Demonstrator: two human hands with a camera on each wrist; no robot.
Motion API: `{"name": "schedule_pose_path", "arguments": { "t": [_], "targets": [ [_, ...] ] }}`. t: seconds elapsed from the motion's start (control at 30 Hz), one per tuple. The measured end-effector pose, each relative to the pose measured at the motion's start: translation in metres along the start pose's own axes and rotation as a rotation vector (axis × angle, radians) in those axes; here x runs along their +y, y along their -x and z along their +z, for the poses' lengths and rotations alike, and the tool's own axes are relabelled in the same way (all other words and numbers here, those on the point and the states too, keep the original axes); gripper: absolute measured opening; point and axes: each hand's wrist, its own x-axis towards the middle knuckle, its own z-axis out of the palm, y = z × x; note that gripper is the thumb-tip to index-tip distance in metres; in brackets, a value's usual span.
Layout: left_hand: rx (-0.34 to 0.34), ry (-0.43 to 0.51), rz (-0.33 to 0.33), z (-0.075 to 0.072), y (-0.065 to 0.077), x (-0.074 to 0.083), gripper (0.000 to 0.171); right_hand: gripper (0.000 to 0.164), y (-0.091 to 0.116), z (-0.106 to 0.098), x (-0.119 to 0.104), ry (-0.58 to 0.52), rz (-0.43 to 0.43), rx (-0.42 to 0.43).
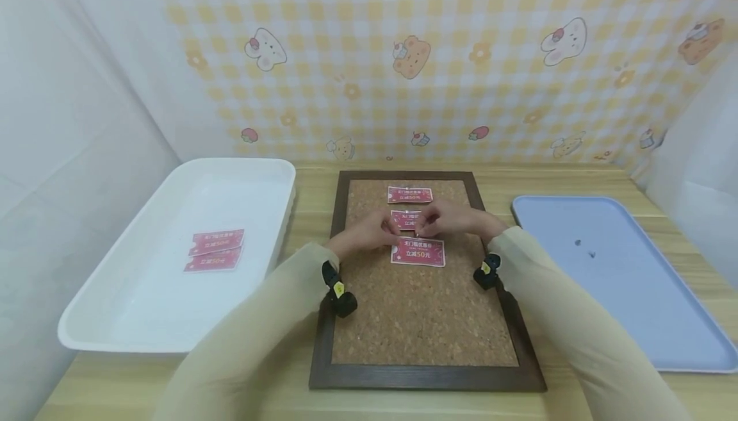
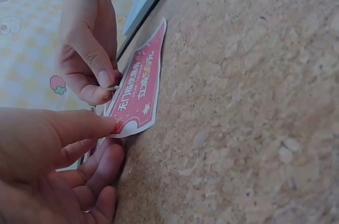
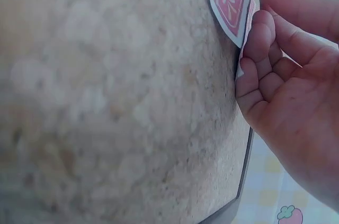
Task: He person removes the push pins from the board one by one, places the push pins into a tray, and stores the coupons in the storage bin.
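Observation:
A red and white coupon (image 1: 418,252) lies on the cork board (image 1: 426,318) in its dark frame, the lowest of three in a column. My left hand (image 1: 366,232) pinches its upper left corner between thumb and finger, also seen on the coupon (image 2: 140,89) in the left wrist view. With thumb and forefinger, my right hand (image 1: 446,219) holds a small metallic thumbtack (image 2: 113,87) at the coupon's top edge. How far the tack's point is in is hidden. Higher up are another coupon (image 1: 401,219), partly covered by the right hand, and a top coupon (image 1: 410,195).
To the left stands a white tray (image 1: 144,305) with two overlapping coupons (image 1: 214,251) in it. A blue tray (image 1: 628,318) on the right bears two small dark tacks (image 1: 591,254). Behind the wooden table hangs a checked cloth (image 1: 357,56).

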Motion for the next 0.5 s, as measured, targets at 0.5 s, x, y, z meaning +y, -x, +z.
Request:
{"name": "schedule_pose_path", "arguments": {
  "t": [0.5],
  "targets": [
    [-0.004,-0.004,0.167,-0.018,0.012,0.007,0.009,0.014,0.019,-0.015,-0.015,-0.005,-0.034,0.037]
  ]
}}
